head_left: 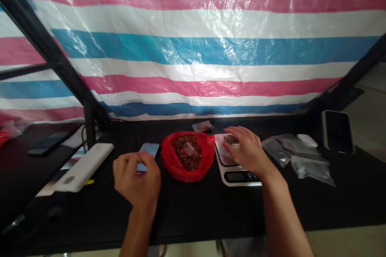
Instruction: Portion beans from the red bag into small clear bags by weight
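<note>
The small packet (230, 140) is lying on the kitchen scale (238, 177), far side, with the open right hand (243, 148) arching over it, while the curled left hand (137, 182) is covering a phone (150, 153), grip unclear

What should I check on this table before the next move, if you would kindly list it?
1. Reading on the kitchen scale display: cannot tell, too dark to read.
2. Small packet on the scale platform, under the right hand: ok.
3. Red plastic bag open, reddish-brown pieces showing: ok.
4. Clear plastic bags within the right hand's reach: ok.
5. Left hand free of the phone: cannot tell, it covers part of it.
</note>
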The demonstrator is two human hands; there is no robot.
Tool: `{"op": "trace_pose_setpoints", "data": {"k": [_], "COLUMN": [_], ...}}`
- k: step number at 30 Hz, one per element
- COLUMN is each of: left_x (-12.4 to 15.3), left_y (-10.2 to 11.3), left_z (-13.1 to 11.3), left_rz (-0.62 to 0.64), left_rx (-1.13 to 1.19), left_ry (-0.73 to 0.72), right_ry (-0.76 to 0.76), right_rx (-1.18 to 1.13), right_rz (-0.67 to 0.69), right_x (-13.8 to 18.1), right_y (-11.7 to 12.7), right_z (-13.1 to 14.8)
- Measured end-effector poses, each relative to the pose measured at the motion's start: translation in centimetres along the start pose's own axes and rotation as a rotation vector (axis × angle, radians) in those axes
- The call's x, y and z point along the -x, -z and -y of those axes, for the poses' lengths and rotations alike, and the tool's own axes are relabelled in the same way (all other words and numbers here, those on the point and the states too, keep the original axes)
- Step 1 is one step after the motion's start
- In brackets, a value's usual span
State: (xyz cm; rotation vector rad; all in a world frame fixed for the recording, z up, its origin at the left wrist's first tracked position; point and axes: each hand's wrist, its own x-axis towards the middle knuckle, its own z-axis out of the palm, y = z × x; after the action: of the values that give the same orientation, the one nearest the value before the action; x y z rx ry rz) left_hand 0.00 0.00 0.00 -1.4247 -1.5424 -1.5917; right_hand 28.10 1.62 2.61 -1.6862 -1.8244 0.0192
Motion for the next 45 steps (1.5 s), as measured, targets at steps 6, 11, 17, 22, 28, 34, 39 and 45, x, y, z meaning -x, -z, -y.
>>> {"op": "trace_pose_setpoints", "data": {"k": [6, 11, 17, 22, 28, 34, 39, 45], "left_x": [0.3, 0.6, 1.4, 1.3, 0.7, 1.3, 1.8, 2.1], "left_y": [-0.2, -0.1, -0.4, -1.2, -1.1, -1.1, -1.5, -1.7], "left_z": [-1.2, -3.0, -5.8, -5.3, -3.9, -4.1, -3.6, -3.3], "left_rz": [0.042, 0.260, 0.679, 0.544, 0.705, 0.751, 0.784, 0.837], "left_rx": [0.090, 0.449, 0.858, 0.920, 1.055, 1.154, 1.153, 0.930], "left_ry": [-0.015, 0.035, 0.490, 0.808, 0.936, 1.083, 1.080, 0.812], "right_ry": [-0.031, -0.088, 0.033, 0.241, 0.267, 0.219, 0.071, 0.052], "right_rx": [0.011, -0.376, -0.744, -0.635, -0.626, -0.528, -0.606, -0.549], "right_rz": [0.072, -0.077, -0.023, 0.153, 0.233, 0.169, 0.359, 0.396], "right_x": [-0.2, -0.9, -0.1, 0.5, 0.5, 0.5, 0.4, 0.4], "right_y": [-1.9, -0.3, -1.5, -3.0, -3.4, -3.4, -3.3, -3.2], "right_z": [-3.1, -0.2, 6.8, 9.3, 8.5, 8.8, 8.5, 7.9]}}
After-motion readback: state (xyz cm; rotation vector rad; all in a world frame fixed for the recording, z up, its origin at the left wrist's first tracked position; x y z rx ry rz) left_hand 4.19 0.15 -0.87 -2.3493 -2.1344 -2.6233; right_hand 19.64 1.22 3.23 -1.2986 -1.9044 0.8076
